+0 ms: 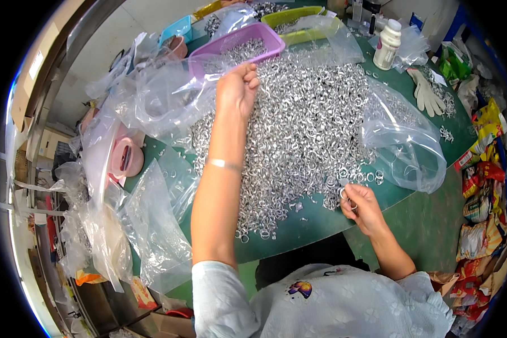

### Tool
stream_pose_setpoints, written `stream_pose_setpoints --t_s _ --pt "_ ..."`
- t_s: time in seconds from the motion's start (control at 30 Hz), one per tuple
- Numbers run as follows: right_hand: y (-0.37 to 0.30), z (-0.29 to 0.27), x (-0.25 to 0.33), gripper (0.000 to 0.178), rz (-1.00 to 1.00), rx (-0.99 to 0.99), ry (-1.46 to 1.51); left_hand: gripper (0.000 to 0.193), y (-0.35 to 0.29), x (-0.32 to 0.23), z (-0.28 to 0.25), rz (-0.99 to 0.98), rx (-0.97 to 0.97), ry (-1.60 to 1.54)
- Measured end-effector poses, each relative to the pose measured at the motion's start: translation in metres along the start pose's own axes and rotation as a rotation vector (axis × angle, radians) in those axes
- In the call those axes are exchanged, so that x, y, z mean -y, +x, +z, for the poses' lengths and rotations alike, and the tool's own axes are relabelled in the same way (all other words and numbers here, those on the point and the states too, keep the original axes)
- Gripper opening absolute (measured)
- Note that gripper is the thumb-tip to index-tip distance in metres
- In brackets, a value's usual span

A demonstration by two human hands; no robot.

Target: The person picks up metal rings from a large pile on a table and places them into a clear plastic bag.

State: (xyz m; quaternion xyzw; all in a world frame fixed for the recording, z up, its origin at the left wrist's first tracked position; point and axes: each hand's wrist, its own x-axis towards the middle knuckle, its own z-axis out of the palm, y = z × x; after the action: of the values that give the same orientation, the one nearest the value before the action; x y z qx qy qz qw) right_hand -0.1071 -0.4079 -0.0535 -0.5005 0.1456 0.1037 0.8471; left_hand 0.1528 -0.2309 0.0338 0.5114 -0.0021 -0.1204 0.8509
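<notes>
A wide heap of small silver metal rings [304,124] covers the middle of the green table. My left hand [237,90] is stretched far forward over the heap, close to the near rim of a purple basket [273,39] with more metal pieces in it. Its fingers are curled closed, and whatever they hold is hidden. At the heap's near right edge, my right hand [363,209] pinches a silver ring [342,192] between thumb and fingers. Several loose rings [371,177] lie just beyond that hand.
Clear plastic bags lie left [157,225] and right [405,152] of the heap. A green basket [298,17] stands at the back. Far right are a white bottle [387,45] and a pale glove [426,93]. A pink cup [126,158] sits left. Colourful packets [484,186] line the right side.
</notes>
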Motion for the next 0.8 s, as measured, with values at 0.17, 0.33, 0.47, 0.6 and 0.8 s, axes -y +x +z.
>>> stream_pose_setpoints --t_s 0.17,0.33,0.47,0.6,0.8 --pt "-0.003 -0.009 0.001 0.027 -0.053 -0.078 0.145 0.037 -0.025 0.03 0.033 -0.199 0.212 -0.081" --pt "-0.001 -0.027 0.006 0.029 -0.079 0.115 0.364 0.036 -0.115 0.056 0.01 -0.36 0.174 0.035" --pt "0.005 -0.038 -0.001 0.028 0.032 -0.003 0.34 0.028 -0.157 0.088 -0.029 -0.334 0.142 0.294" --pt "0.022 -0.023 0.011 0.025 -0.045 -0.095 0.022 0.021 -0.163 0.115 -0.037 0.085 0.07 0.932" --pt "0.075 -0.006 0.009 0.022 -0.425 -0.586 -1.218 0.013 -0.134 0.136 -0.003 0.526 -0.034 1.336"
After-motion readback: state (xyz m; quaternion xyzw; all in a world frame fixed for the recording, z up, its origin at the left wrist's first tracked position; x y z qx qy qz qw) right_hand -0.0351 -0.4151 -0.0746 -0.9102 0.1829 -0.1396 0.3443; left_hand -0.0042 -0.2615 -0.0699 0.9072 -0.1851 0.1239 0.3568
